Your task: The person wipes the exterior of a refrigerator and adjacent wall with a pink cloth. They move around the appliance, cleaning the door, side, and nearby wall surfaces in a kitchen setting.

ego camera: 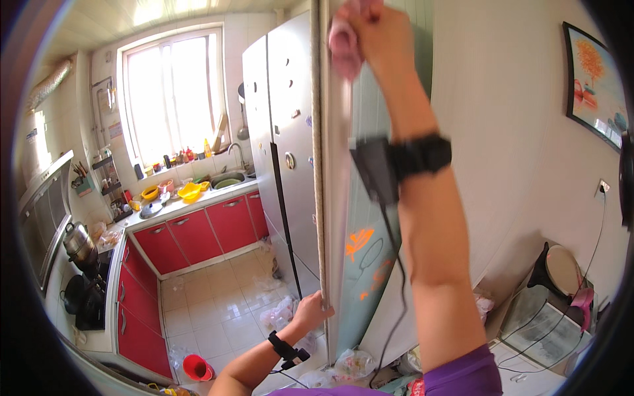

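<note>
My right hand [389, 39] is raised high, its fingers closed around a bunched pink cloth [344, 47]. The cloth is against or just before the pale frame [338, 198] of a door with a frosted glass panel [371, 247], which bears orange leaf patterns. Whether it touches the frame I cannot tell. Low on the same door, my left hand [312, 312] grips the edge [317, 198], fingers wrapped around it. Both wrists wear black straps with small devices; a cable hangs from the right one [379, 168].
Beyond the door stand a silver refrigerator [292, 123], red cabinets [230, 218] and a stove [94, 297] with pots. A red bucket [198, 369] and plastic bags [280, 312] are on the tiled floor [218, 292]. At right, cables cross a cluttered table [530, 364] under a framed picture [594, 84].
</note>
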Demonstrator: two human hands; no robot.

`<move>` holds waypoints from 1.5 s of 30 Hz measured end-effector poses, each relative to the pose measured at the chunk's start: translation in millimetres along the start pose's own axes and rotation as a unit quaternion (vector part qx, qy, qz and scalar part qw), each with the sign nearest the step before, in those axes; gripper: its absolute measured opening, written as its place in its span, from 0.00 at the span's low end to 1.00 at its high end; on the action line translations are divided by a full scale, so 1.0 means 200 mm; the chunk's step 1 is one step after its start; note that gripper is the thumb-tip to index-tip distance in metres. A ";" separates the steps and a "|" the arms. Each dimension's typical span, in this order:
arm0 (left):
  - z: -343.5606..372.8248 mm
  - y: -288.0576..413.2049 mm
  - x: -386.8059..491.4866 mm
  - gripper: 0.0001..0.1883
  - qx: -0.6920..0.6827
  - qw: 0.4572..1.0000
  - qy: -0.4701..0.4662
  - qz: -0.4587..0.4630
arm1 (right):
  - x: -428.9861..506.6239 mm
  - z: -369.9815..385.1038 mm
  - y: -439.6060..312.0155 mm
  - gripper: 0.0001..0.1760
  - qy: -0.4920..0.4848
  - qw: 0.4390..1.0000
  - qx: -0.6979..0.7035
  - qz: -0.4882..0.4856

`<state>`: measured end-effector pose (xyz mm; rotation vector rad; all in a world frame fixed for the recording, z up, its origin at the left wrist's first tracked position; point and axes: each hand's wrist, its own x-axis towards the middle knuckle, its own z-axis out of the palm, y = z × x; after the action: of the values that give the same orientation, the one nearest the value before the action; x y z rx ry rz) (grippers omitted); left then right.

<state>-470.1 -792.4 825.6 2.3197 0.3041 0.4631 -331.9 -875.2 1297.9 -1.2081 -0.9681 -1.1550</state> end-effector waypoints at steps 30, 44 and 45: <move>-0.14 -0.14 -0.18 0.17 -0.025 1.000 0.010 -0.013 | -0.14 -0.20 -0.34 0.30 -0.349 0.901 0.230 0.119; -0.25 -0.11 -0.28 0.12 0.002 0.999 0.019 -0.049 | -0.75 -0.31 0.65 0.10 0.182 0.958 -0.210 -0.071; -0.26 -0.12 -0.30 0.12 -0.003 0.999 0.024 -0.047 | -0.72 -0.25 0.67 0.09 0.203 0.943 -0.241 -0.108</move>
<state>-547.6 -763.9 828.8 2.2806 0.4323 0.4726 -227.0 -906.7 1127.6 -1.1850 -0.5227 -1.8075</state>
